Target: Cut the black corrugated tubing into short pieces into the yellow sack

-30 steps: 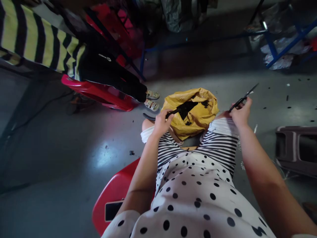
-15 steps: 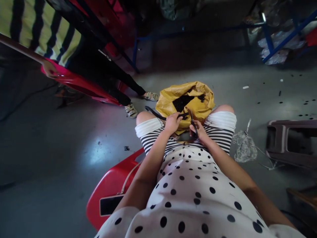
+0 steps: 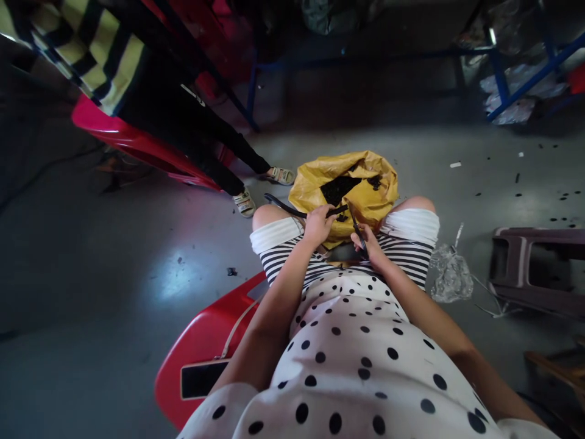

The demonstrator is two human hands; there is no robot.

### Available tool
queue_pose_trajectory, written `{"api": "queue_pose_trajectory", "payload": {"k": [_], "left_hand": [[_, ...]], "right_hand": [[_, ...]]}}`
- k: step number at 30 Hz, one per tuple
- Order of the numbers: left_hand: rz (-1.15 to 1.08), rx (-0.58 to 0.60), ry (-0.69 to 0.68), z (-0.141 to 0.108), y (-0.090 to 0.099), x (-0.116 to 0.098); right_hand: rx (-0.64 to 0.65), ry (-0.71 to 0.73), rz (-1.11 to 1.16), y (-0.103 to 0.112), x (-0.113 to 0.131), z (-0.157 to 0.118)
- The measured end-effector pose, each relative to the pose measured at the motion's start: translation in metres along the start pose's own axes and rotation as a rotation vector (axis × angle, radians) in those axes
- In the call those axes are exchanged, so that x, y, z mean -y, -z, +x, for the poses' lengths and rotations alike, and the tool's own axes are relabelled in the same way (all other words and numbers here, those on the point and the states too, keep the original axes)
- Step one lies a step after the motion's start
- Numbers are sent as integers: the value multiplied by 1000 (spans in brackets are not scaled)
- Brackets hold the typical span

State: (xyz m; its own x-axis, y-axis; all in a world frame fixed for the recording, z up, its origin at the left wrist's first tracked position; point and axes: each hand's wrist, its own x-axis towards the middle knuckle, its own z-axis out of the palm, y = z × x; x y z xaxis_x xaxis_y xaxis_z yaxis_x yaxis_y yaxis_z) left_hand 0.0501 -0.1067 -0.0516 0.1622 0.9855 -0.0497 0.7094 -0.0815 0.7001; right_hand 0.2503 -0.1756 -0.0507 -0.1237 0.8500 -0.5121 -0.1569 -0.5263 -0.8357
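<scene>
Pinching a black strip (image 3: 284, 206) between thumb and fingers, the left hand (image 3: 319, 225) is clamped on it just above the near left edge of the yellow sack (image 3: 315, 172). From my end of the head camera, I see the strip curve over the left knee, its short end poking past the fingers toward the sack's middle. The right hand (image 3: 369, 245) is wrapped around the handles of the scissors (image 3: 357, 229), above the sack's near edge, blades pointing away from the body. Their tips stand right by the strip's short end; I cannot tell whether it lies between the blades.

I judge the step in hand to be cutting at that end, with the sack placed to catch what drops. To me the next move calls for a steady left grip, the blades squared to the strip and the left fingertips well back from them.

Farther out, dark pieces (image 3: 337, 190) lie in the sack's opening, and the sack rests on the floor between the person's knees. A phone (image 3: 203, 379) lies near the left edge of the red seat (image 3: 192, 341). On the right, clear plastic (image 3: 452, 277) lies near a stool (image 3: 521, 262). Beyond the sack's left edge stands a co-worker in sandals (image 3: 280, 176).
</scene>
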Motion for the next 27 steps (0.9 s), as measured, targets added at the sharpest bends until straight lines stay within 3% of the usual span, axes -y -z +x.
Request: {"api": "queue_pose_trajectory", "payload": {"k": [4,7,11,14,16,18,20,22,25,27], "left_hand": [[-60,-54,13,5,12,-4],[-93,-169,-12,19,39,-6],[-109,-458,-87,46,109,-8],[-137,-645,-159,50,168,-15],[-118,-688,-206,41,197,-23],[-52,-672,-232,27,211,-29],[29,-613,-239,11,209,-32],[74,-517,-227,-1,195,-32],[56,-321,-157,-15,158,-33],[29,-123,-157,-24,130,-40]], "right_hand": [[-38,21,17,2,0,-1],[-60,48,87,3,0,1],[-78,28,148,5,1,4],[-66,33,162,5,1,3],[-60,43,174,6,0,3],[-58,48,193,6,-1,4],[-60,48,217,6,-2,4],[-59,46,234,5,-2,5],[-50,44,244,4,3,3],[-42,54,243,2,12,-1]]}}
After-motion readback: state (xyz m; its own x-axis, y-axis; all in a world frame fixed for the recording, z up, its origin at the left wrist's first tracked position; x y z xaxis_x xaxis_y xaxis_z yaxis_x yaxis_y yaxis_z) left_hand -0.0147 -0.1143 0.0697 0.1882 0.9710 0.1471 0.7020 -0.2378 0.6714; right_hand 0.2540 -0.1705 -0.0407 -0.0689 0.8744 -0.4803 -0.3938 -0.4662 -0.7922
